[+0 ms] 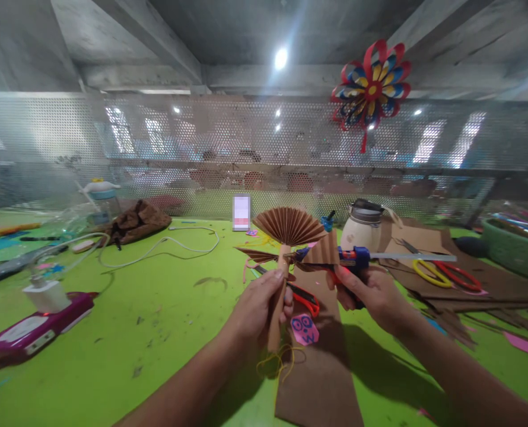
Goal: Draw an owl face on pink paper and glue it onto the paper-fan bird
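My left hand [264, 302] is closed round the tube-like brown paper stem [274, 335] of a craft piece. Atop the stem spreads a pleated brown paper fan [288, 225], with smaller pleated pieces at both sides. In my right hand [375, 293] is a blue hot glue gun [355, 257], a clear glue stick [415, 257] jutting from its back. The gun's nozzle points left at the stem and is partly hidden behind a pleated piece [324, 252]. Under my hands lie a brown cardboard strip [315, 379], a red-handled cutter [306, 301] and a pink paper with a drawn face [304, 330].
On the green table, a purple power strip [37, 332] with a white charger [45, 295] stands left. A phone [241, 213] leans upright at the back. Rightward are a cream jar [360, 225], scissors [446, 274] on cardboard sheets, and a green basket [515, 246].
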The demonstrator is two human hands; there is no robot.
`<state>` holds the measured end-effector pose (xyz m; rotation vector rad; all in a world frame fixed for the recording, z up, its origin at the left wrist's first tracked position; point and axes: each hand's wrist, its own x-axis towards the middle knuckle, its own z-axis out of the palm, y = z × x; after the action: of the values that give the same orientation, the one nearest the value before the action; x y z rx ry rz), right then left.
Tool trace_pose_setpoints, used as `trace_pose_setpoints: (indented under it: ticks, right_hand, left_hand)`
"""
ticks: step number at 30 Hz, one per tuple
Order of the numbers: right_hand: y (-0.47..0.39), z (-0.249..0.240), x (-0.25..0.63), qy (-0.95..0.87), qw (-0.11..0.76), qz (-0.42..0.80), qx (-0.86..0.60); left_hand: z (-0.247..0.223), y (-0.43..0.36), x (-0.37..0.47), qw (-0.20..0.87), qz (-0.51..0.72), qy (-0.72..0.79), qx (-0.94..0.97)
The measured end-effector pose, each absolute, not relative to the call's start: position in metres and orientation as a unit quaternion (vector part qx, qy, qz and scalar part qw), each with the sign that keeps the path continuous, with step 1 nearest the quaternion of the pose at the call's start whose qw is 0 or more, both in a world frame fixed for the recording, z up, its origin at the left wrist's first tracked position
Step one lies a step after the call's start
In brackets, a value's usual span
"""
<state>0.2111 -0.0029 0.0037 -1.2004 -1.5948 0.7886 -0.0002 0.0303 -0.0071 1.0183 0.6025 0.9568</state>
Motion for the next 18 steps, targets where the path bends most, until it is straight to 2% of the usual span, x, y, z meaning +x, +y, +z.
trace_pose_setpoints:
  ticks: [6,11,18]
  right_hand:
    - [-0.0055,0.004,0.2127,-0.636,0.492,0.353,-0.478]
    - [-0.0035,-0.0003,0.2131,-0.657,0.466,0.341,-0.483]
    - [-0.0011,-0.0008,0.2075,-0.644,0.482,0.321,-0.5]
  left_hand:
    - [-0.0039,0.0304,-0.0025,0.726,0.437,0.274,0.454]
    - [-0.0027,0.0293,-0.0015,0.729,0.437,0.265,0.454]
    - [-0.0041,0.0281,0.001,0.725,0.436,0.275,0.457]
